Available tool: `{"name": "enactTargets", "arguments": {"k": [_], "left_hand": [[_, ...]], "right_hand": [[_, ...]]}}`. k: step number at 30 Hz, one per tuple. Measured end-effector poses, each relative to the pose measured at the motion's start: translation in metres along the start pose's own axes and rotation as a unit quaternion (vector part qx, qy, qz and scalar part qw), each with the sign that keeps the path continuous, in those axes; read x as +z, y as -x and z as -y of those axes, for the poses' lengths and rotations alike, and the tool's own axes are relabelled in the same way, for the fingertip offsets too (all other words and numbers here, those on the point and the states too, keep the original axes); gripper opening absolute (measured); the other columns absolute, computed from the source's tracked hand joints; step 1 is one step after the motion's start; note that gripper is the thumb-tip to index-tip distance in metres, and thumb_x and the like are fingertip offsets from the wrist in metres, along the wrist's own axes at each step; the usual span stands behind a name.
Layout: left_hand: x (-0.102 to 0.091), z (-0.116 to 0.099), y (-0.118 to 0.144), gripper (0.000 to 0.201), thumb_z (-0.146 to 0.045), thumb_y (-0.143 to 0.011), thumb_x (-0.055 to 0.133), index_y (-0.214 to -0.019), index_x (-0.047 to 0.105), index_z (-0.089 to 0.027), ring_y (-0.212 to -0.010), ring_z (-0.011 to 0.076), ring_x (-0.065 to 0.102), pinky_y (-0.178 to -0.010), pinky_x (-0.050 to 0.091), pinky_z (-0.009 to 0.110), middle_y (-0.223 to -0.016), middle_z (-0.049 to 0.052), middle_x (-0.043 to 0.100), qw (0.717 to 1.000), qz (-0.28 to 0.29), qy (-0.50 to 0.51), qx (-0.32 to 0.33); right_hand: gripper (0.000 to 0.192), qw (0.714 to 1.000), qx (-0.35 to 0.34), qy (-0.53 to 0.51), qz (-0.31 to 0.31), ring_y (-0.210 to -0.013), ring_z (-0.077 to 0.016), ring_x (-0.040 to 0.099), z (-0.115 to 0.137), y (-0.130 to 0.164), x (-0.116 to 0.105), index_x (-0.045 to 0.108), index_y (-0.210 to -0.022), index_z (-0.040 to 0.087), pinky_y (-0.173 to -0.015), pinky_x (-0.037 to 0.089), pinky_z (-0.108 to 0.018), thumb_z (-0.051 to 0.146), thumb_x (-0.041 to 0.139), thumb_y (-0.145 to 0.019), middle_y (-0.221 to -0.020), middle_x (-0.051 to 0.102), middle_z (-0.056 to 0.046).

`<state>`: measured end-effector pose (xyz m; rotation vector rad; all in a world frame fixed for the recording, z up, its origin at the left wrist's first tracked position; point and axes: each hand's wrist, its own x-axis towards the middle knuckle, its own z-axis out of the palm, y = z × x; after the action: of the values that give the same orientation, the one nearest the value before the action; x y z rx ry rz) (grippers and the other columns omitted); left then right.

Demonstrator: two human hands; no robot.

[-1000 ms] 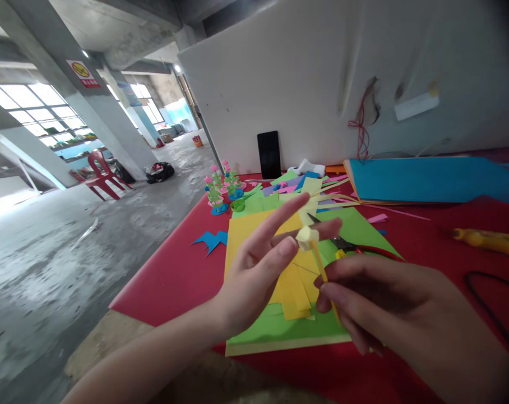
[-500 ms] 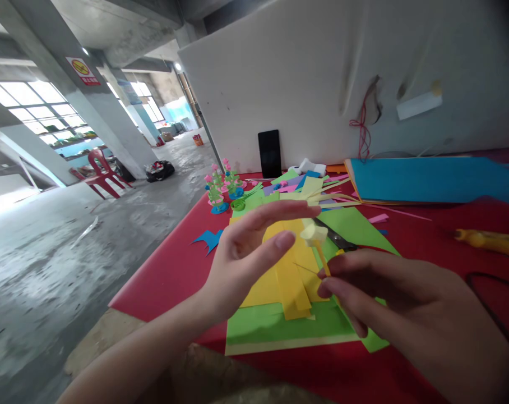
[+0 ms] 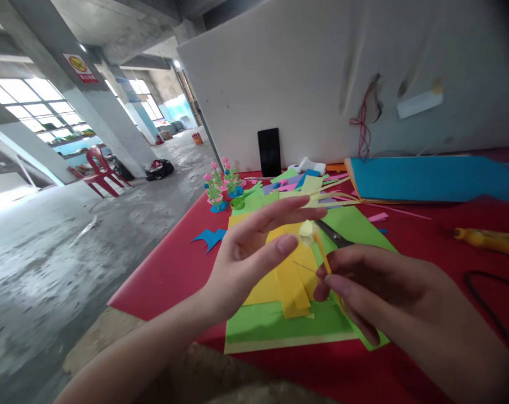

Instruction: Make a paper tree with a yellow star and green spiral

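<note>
My right hand [image 3: 389, 306] pinches a thin orange paper stem [image 3: 324, 257] that carries a small pale yellow folded paper bud [image 3: 307, 230] at its top. My left hand [image 3: 254, 255] is raised beside it, fingers spread, its thumb tip touching the bud from the left. Both hands hover above a stack of yellow strips [image 3: 290, 278] lying on green sheets [image 3: 280, 325] on the red table [image 3: 170, 275]. Black-bladed scissors [image 3: 335, 237] lie on the green paper just behind the bud.
Small paper flowers on blue bases [image 3: 218, 191] stand at the table's far left corner. A blue sheet pile [image 3: 435, 178], coloured scraps [image 3: 305, 188], a black phone [image 3: 268, 152] against the white board, a blue cut-out [image 3: 208, 238], a yellow tool [image 3: 490, 240] and a black cord [image 3: 490, 311] lie around.
My left hand first pulled away from the bud, then came back so the thumb touches it. The right hand has turned the stem slightly and kept its hold.
</note>
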<state>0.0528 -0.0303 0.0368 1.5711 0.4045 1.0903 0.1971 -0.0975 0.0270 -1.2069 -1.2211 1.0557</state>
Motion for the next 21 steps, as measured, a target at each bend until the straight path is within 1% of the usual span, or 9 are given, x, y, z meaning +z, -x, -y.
{"name": "enactTargets", "arguments": {"k": [3,5,6,8,10,13,15,18,21], "left_hand": [[0.000,0.003,-0.003,0.027,-0.032,-0.086,0.045,-0.104,0.062,-0.022,-0.111,0.0207,0.052,-0.100,0.036,0.033,-0.103,0.001,0.067,0.999,-0.031,-0.004,0.004],[0.000,0.006,-0.004,0.030,-0.030,-0.089,0.037,-0.104,0.061,-0.021,-0.109,0.0197,0.053,-0.101,0.033,0.034,-0.099,0.002,0.068,0.998,-0.056,0.004,-0.026],[0.000,0.009,-0.004,0.029,-0.027,-0.090,0.036,-0.105,0.060,-0.022,-0.107,0.0192,0.055,-0.100,0.034,0.035,-0.099,0.002,0.068,0.997,-0.061,0.014,-0.048],[0.000,0.014,-0.003,0.025,-0.021,-0.088,0.041,-0.106,0.059,-0.024,-0.102,0.0185,0.058,-0.097,0.037,0.035,-0.100,0.001,0.067,0.994,-0.057,0.038,-0.080],[0.000,0.018,-0.001,0.021,-0.019,-0.085,0.047,-0.098,0.063,-0.024,-0.100,0.0183,0.059,-0.094,0.039,0.033,-0.101,0.001,0.067,0.994,-0.040,0.042,-0.097],[0.000,0.021,0.003,0.017,-0.021,-0.083,0.051,-0.085,0.068,-0.022,-0.103,0.0178,0.056,-0.092,0.041,0.030,-0.101,0.001,0.067,0.993,-0.013,0.030,-0.113],[0.000,0.022,0.005,0.014,-0.020,-0.081,0.055,-0.085,0.068,-0.024,-0.103,0.0171,0.056,-0.088,0.043,0.028,-0.102,0.001,0.066,0.992,-0.007,0.035,-0.118],[0.000,0.021,0.005,0.011,-0.019,-0.077,0.060,-0.082,0.068,-0.024,-0.103,0.0186,0.055,-0.087,0.043,0.031,-0.098,0.001,0.065,0.992,-0.023,0.027,-0.124],[0.001,0.019,0.003,0.005,-0.020,-0.073,0.063,-0.074,0.068,-0.021,-0.104,0.0195,0.053,-0.090,0.040,0.032,-0.093,0.003,0.064,0.991,-0.035,0.000,-0.128]], "right_hand": [[0.014,0.997,0.058,-0.051,0.020,-0.035,-0.0029,0.039,0.000,-0.001,-0.001,0.058,-0.076,0.022,-0.034,0.034,-0.014,0.036,0.061,-0.073,-0.062,0.063,0.003],[0.012,0.991,0.080,-0.091,0.056,-0.034,-0.0024,0.037,-0.001,-0.003,-0.003,0.057,-0.081,0.022,-0.033,0.031,-0.014,0.034,0.056,-0.077,-0.061,0.061,0.003],[0.010,0.988,0.082,-0.109,0.075,-0.033,-0.0021,0.036,-0.002,-0.003,-0.004,0.056,-0.082,0.022,-0.033,0.029,-0.014,0.032,0.054,-0.079,-0.060,0.061,0.004],[0.009,0.983,0.083,-0.132,0.098,-0.033,-0.0016,0.034,-0.004,-0.004,-0.006,0.057,-0.082,0.021,-0.034,0.026,-0.015,0.028,0.051,-0.082,-0.057,0.059,0.004],[0.009,0.981,0.085,-0.143,0.102,-0.033,-0.0015,0.034,-0.005,-0.005,-0.007,0.057,-0.082,0.021,-0.034,0.025,-0.014,0.027,0.050,-0.082,-0.054,0.056,0.004],[0.008,0.982,0.081,-0.139,0.099,-0.034,-0.0024,0.035,-0.005,-0.007,-0.007,0.057,-0.082,0.020,-0.035,0.027,-0.014,0.027,0.051,-0.081,-0.048,0.049,0.006],[0.009,0.985,0.072,-0.124,0.100,-0.035,-0.0032,0.036,-0.005,-0.009,-0.007,0.057,-0.084,0.020,-0.036,0.029,-0.014,0.027,0.051,-0.081,-0.045,0.046,0.007],[0.016,0.989,0.066,-0.082,0.102,-0.036,-0.0042,0.038,-0.007,-0.010,-0.007,0.057,-0.092,0.019,-0.037,0.032,-0.015,0.029,0.049,-0.082,-0.044,0.045,0.008],[0.021,0.992,0.059,-0.045,0.103,-0.036,-0.0052,0.041,-0.011,-0.011,-0.007,0.057,-0.098,0.018,-0.037,0.036,-0.017,0.029,0.048,-0.082,-0.046,0.046,0.007]]}}
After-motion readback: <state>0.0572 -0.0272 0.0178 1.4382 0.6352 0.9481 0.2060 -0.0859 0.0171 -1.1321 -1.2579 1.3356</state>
